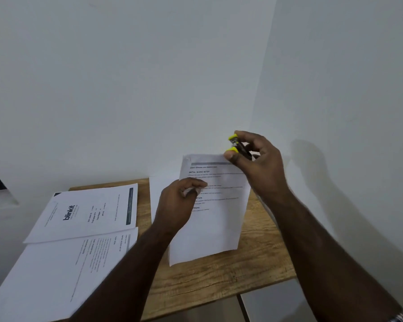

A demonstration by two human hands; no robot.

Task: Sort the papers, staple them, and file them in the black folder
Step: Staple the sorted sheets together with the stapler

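A printed set of papers (216, 217) is lifted at its far end above the wooden table (219, 277). My left hand (179, 203) grips its left edge, fingers curled round the paper. My right hand (256, 163) holds a small yellow and black stapler (234, 145) at the top right corner of that set; whether its jaws are over the paper I cannot tell. Two other sets lie flat at the left: a "blinkit" sheet (89, 214) and a text sheet (63, 270) nearer me. No black folder is in view.
A white wall stands close behind the table, with a corner (265, 89) at the right. The table's right edge (289, 259) and front edge drop off near my arms. A pale floor or surface (277, 303) shows below the table.
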